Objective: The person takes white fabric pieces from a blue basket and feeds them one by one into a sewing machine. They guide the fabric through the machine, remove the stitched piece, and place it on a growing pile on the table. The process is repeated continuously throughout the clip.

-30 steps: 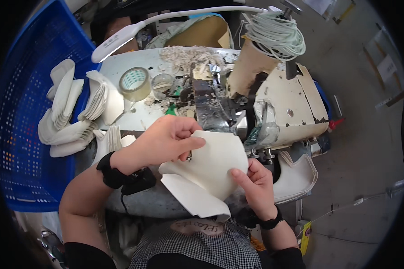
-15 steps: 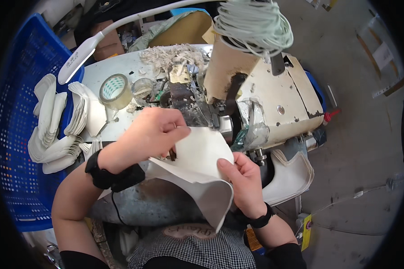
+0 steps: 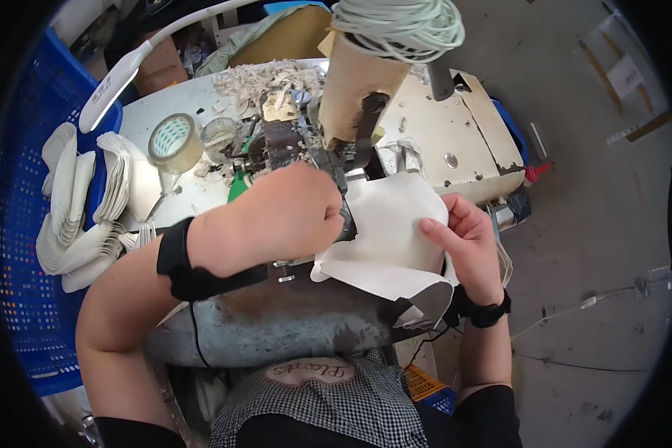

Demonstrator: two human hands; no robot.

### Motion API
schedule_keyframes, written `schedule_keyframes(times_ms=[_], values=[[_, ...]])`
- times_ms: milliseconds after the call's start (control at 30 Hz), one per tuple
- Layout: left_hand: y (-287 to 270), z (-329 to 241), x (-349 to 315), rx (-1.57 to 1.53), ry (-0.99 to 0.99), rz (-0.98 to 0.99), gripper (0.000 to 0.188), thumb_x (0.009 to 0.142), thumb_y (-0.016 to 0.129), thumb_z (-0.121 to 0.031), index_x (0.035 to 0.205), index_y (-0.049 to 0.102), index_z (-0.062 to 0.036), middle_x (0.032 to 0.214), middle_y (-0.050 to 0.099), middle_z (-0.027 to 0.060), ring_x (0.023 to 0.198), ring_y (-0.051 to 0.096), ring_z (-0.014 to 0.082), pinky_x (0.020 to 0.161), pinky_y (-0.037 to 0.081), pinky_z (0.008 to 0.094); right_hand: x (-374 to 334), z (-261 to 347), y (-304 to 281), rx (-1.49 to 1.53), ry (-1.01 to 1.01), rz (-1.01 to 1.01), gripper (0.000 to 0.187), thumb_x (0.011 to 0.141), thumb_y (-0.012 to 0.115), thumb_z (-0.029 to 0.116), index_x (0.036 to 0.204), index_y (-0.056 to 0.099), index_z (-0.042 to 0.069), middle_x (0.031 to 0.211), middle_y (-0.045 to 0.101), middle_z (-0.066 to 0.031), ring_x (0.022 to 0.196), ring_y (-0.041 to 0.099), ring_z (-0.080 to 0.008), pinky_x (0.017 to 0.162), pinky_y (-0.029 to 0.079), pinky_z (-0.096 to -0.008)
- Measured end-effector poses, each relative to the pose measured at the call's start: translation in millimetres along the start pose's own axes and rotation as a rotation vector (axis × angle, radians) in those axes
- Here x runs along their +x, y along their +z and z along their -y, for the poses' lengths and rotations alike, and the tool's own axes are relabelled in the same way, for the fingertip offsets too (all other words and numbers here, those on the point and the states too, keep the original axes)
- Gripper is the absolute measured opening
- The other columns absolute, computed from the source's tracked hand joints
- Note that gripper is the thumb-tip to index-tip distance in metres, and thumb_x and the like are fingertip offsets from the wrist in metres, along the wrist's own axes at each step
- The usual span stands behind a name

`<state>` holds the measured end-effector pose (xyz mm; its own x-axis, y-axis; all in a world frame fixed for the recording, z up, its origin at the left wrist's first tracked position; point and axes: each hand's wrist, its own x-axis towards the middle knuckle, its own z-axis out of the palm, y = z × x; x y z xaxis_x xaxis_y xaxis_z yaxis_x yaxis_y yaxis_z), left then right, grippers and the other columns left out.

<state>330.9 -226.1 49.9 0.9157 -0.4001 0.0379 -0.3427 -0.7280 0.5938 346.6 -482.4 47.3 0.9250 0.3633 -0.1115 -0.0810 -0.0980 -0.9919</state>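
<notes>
A white, leather-like sheet [image 3: 396, 216] lies at the machine [image 3: 440, 153], its near part folded over and curling down past the front edge. My right hand [image 3: 467, 235] pinches its right side between thumb and fingers. My left hand [image 3: 295, 213] is curled into a fist at the sheet's left edge, just before the dark metal working parts [image 3: 291, 145]. Its fingertips are hidden, so whatever it grips cannot be made out. Both wrists wear black bands.
At left, a blue basket [image 3: 16, 261] holds stacks of curved white pieces [image 3: 71, 187]. A tape roll [image 3: 175, 142], fluffy scraps [image 3: 257, 82] and a white lamp [image 3: 112, 89] are on or above the table. Pale cord [image 3: 399, 26] is coiled atop the machine.
The sheet and my right hand have moved right and farther away, the sheet now flatter against the machine. My left hand has moved right and closed into a fist. The view has shifted slightly.
</notes>
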Motion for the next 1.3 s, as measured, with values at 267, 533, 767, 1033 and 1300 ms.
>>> schedule_keyframes(times_ms=[267,533,767,1033,1300], values=[[-11.3,-5.6,-20.8,-0.469,0.105,0.473,0.031,0.09,0.062,-0.031,0.103,0.06,-0.0031,0.081,0.063,0.0088,0.073,0.06,0.018,0.065,0.046,0.0287,-64.5,6.7,16.6,0.075,-0.3,-0.157,0.026,0.083,0.069,0.004,0.105,0.056,-0.002,0.095,0.064,-0.0051,0.081,0.059,-0.007,0.073,0.048,-0.0219],[-49.8,22.2,-9.6,-0.39,-0.077,0.517,0.019,0.083,0.072,-0.019,0.09,0.066,-0.0014,0.074,0.063,-0.0007,0.068,0.055,0.0034,0.061,0.043,0.021,-66.2,-15.6,49.5,0.326,0.247,0.228,0.023,0.094,0.06,0.013,0.11,0.065,-0.004,0.1,0.069,-0.0067,0.089,0.062,-0.008,0.077,0.049,-0.0228],[-78.3,24.4,19.4,-0.053,-0.071,0.637,0.023,0.081,0.07,-0.027,0.087,0.068,-0.0048,0.069,0.061,0.0022,0.065,0.055,0.0111,0.06,0.044,0.027,-59.8,-34.1,90.4,0.619,0.389,0.554,0.043,0.101,0.047,0.025,0.134,0.045,-0.002,0.129,0.055,-0.0069,0.117,0.051,-0.0125,0.099,0.043,-0.0277],[-82.7,43.1,35.6,0.06,0.008,0.607,0.028,0.076,0.075,-0.028,0.086,0.069,-0.0028,0.077,0.066,0.0083,0.071,0.061,0.0212,0.065,0.046,0.0318,-40.2,-47.6,127.3,0.77,0.49,0.664,0.053,0.103,0.039,0.03,0.145,0.026,0.0,0.142,0.041,-0.0068,0.129,0.042,-0.0139,0.11,0.035,-0.0279],[-81.8,46.4,47.7,0.015,0.063,0.501,0.024,0.071,0.071,-0.02,0.088,0.07,-0.0028,0.081,0.068,0.011,0.076,0.064,0.0237,0.07,0.049,0.0328,-31.4,-55.0,136.8,0.867,0.438,0.56,0.052,0.103,0.039,0.027,0.144,0.026,-0.001,0.144,0.038,-0.0089,0.13,0.041,-0.0165,0.113,0.032,-0.0315]])
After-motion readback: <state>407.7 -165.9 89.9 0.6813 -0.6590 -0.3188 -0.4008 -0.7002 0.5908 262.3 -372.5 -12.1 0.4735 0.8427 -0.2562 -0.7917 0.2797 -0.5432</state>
